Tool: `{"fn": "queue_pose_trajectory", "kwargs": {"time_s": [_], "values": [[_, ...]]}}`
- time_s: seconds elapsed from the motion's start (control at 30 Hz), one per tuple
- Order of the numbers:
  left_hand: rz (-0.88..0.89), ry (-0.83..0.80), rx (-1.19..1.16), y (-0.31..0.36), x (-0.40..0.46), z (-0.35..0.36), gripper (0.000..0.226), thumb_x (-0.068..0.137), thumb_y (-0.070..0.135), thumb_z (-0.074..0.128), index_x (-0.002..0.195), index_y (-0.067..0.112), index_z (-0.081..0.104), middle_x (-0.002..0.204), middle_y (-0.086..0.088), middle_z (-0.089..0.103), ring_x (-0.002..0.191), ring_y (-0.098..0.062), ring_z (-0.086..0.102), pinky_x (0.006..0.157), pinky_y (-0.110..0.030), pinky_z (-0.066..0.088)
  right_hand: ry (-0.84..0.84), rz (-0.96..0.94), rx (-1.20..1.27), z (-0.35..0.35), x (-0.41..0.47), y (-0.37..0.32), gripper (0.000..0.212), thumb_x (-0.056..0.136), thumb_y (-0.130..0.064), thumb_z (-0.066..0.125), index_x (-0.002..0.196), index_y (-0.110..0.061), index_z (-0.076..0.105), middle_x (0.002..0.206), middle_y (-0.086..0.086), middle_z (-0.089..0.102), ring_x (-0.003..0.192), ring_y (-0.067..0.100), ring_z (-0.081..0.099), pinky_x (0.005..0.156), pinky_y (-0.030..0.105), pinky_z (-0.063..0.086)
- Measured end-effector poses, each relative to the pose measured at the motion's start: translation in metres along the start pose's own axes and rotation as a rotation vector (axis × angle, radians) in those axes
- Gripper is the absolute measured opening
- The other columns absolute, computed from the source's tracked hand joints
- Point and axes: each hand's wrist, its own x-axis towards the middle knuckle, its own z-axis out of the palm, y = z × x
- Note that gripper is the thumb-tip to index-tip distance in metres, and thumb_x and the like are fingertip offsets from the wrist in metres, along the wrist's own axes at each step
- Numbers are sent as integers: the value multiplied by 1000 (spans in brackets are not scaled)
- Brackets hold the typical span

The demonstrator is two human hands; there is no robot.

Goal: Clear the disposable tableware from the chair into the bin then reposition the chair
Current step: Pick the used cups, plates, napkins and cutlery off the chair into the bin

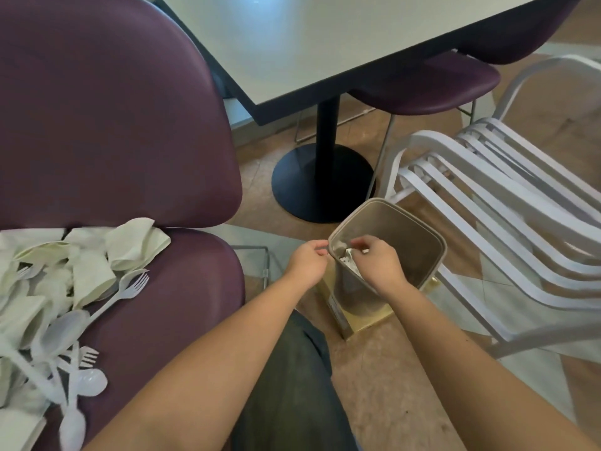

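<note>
White scraps (348,262) inside bin (419,239)

Maroon chair (130,125) w/ white cutlery (74,369), taupe bin (419,236), black-based white table (325,43).

— Where's the bin (406,229)?
— I see it on the floor (383,369), right of the chair (182,288). Tableware (65,288) lies on the seat; both my hands are above the bin's near rim.
</note>
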Motion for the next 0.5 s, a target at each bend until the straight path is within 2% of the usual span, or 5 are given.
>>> {"fn": "queue_pose_trajectory", "kwargs": {"time_s": [0.07, 0.17, 0.3, 0.4, 0.5], "values": [[54, 20, -29, 6, -11, -14, 34, 96, 15, 54, 129, 20, 58, 120, 1, 63, 109, -16, 58, 93, -27, 45, 19, -80, 28, 4, -8, -19, 24, 92, -17, 56, 112, -18, 69, 111, 3, 69, 101, 18, 63, 86, 26, 46], [112, 100, -107, 10, -30, -44, 26, 97, 16, 54, 121, 22, 62, 120, 0, 64, 111, -19, 59, 101, -36, 46, 12, -211, 23, 15, -23, -52, 22, 93, -17, 56, 110, -20, 69, 106, 0, 68, 96, 14, 62, 85, 28, 49], [145, 247, -143, -10, -61, -92, 20, 94, 20, 56, 104, 34, 65, 107, 5, 67, 103, -16, 63, 92, -33, 50, -44, -332, 26, 41, -47, -88, 19, 92, -18, 58, 107, -21, 70, 102, -6, 65, 93, 9, 60, 72, 16, 42], [141, 367, -116, -38, -89, -127, 19, 92, 19, 58, 97, 36, 65, 91, 8, 66, 95, -16, 64, 85, -27, 47, -85, -375, 2, 67, -69, -110, 19, 90, -16, 59, 104, -19, 72, 103, -2, 69, 95, 12, 62, 80, 22, 47], [80, 445, 15, -67, -113, -164, 19, 91, 22, 57, 98, 38, 64, 94, 12, 65, 93, -13, 62, 87, -31, 47, -136, -408, -43, 98, -91, -130, 19, 87, -14, 59, 99, -19, 73, 102, 0, 71, 95, 15, 64, 82, 22, 44]]}}
